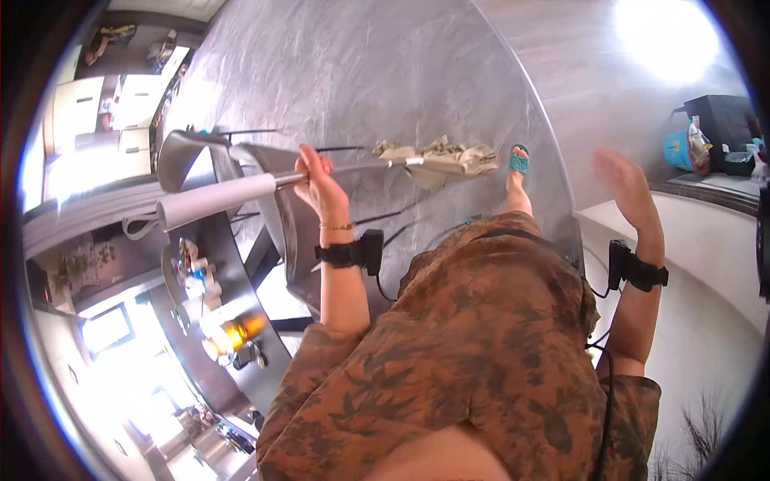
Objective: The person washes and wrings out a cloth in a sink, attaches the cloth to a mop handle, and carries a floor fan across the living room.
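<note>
My left hand [322, 188] is closed round the thin metal shaft of a mop [220, 200], just beside its thick white sleeve with a hanging loop at the end. At the other end of the shaft, the beige cloth mop head [453, 163] lies bunched on the grey floor, close to my foot in a teal slide sandal [520, 160]. On the other side, my right hand [624, 188] is raised near the white curved surface, with its slightly blurred fingers stretched out and nothing in them. Both wrists wear black straps with small boxes and cables.
Grey chairs [277, 208] stand close on the left, beside a dark table [261, 349] with several items on it. Marbled grey floor [345, 72] stretches ahead. At right are a blue bucket [680, 150], a black box [718, 116] and a white curved ledge [682, 232].
</note>
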Motion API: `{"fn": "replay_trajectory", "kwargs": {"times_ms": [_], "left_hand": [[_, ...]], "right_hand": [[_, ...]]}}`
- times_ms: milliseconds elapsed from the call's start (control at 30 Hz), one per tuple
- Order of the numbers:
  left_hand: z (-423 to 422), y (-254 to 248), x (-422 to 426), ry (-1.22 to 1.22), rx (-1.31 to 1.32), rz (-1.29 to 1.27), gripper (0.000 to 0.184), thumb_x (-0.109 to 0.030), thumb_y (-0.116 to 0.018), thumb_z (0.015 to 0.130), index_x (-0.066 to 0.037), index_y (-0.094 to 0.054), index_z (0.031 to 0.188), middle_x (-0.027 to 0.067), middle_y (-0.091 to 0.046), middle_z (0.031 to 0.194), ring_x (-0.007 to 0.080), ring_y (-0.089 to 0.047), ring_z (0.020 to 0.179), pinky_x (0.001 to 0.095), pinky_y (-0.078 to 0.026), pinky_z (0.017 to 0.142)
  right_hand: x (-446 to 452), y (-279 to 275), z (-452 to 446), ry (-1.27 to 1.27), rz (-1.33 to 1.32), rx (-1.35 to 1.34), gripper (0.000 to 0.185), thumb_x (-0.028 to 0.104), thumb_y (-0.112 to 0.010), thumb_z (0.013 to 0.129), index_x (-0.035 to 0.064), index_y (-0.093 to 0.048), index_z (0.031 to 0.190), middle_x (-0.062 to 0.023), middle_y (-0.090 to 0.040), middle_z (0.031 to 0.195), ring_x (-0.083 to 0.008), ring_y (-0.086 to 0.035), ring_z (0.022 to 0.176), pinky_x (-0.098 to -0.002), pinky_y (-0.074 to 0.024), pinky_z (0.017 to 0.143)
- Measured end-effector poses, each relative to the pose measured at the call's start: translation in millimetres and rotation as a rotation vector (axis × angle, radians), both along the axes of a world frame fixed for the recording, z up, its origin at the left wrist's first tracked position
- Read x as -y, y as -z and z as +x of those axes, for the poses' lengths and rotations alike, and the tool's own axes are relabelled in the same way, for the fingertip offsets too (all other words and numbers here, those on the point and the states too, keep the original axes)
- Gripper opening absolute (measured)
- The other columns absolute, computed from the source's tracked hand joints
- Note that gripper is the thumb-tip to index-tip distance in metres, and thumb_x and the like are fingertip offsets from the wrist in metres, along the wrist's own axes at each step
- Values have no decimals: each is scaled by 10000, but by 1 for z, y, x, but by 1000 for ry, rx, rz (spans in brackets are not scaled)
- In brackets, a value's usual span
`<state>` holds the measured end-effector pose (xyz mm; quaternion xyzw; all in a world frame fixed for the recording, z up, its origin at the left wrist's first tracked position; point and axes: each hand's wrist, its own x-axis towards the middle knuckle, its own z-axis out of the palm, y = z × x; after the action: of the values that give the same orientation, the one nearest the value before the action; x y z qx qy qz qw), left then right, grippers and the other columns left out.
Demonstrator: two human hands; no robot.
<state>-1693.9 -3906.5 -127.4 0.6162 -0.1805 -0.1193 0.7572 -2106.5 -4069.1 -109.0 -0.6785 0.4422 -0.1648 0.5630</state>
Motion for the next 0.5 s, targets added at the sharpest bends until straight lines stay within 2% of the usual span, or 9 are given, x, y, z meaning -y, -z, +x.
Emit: {"fn": "replay_trajectory", "kwargs": {"times_ms": [167, 300, 467, 500], "left_hand": [[47, -5, 81, -222, 35, 58, 331, -289, -582, 806, -117, -395, 595, -34, -349, 547, 60, -313, 477, 210, -264, 458], [77, -24, 134, -401, 20, 66, 306, -288, -600, 792, -112, -415, 624, -39, -362, 541, 54, -314, 474, 204, -260, 433], [73, -74, 212, -595, 39, 81, 302, -324, -621, 769, -95, -465, 649, -40, -357, 539, 52, -319, 483, 198, -259, 437], [76, -81, 222, -572, 38, 60, 298, -327, -624, 766, -90, -478, 658, -40, -361, 545, 51, -314, 483, 198, -259, 438]], "right_hand": [[120, 14, 21, -9, -50, -17, 301, 150, -519, 841, -44, -488, 1069, -97, -557, 947, -127, -539, 831, -245, -431, 753], [210, -10, 31, 8, -44, 3, 302, 160, -520, 841, -43, -493, 1062, -96, -565, 911, -125, -541, 813, -242, -432, 739], [307, -9, 22, 55, -115, -11, 302, 167, -522, 841, -40, -495, 1059, -93, -569, 888, -119, -540, 813, -235, -436, 732], [324, -6, 20, 65, -152, -11, 301, 167, -523, 841, -39, -495, 1059, -92, -569, 886, -119, -540, 812, -234, -436, 730]]}}
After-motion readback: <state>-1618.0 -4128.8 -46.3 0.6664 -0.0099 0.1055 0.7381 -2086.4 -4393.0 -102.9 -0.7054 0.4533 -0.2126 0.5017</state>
